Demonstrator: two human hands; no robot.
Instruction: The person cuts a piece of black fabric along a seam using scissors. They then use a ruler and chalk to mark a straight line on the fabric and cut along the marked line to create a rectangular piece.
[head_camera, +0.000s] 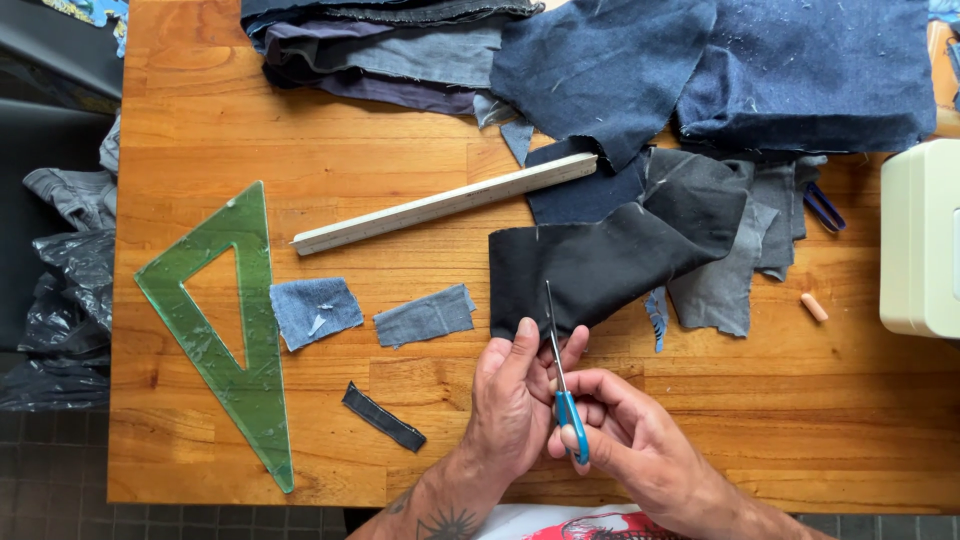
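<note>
I see soft, even daylight on my wooden table (300, 150); shadows are weak, the picture sharp, with no glare.

Matt black cloth (590, 265); smooth wood table (300, 150); glossy green plastic triangle (225, 330).

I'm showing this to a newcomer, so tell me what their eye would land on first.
First, the two hands at the bottom centre: the right hand works blue-handled scissors into the near edge of a black fabric piece, which the left hand steadies. Next, the green transparent set square lying at the left of the wooden table. Then the heap of dark denim scraps along the far edge.
</note>
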